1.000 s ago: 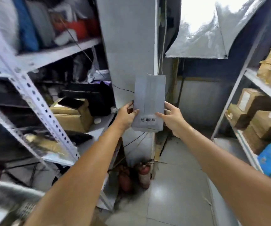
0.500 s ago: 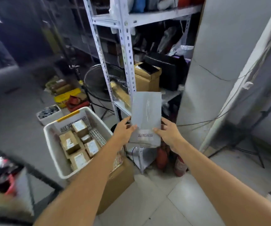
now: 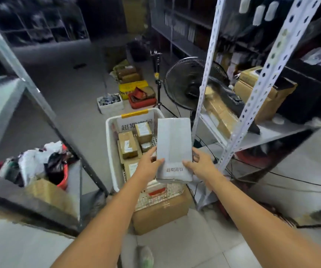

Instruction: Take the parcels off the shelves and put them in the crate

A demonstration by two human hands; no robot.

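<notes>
- Grey parcel (image 3: pixel 174 144): flat, held upright in the air above the white crate (image 3: pixel 110 151), printed characters near its lower edge.
- Left hand (image 3: pixel 149 167): grips the parcel's lower left edge, thumb on the front, fingers curled behind.
- Right hand (image 3: pixel 199 166): grips the lower right edge, thumb on the front, fingers spread behind.
- Crate: rests on a cardboard box (image 3: pixel 161 213), holding several small brown parcels (image 3: pixel 127 145).
- Metal shelf (image 3: pixel 267 132): to the right, bearing cartons; a floor fan (image 3: pixel 186 84) stands behind it.
</notes>
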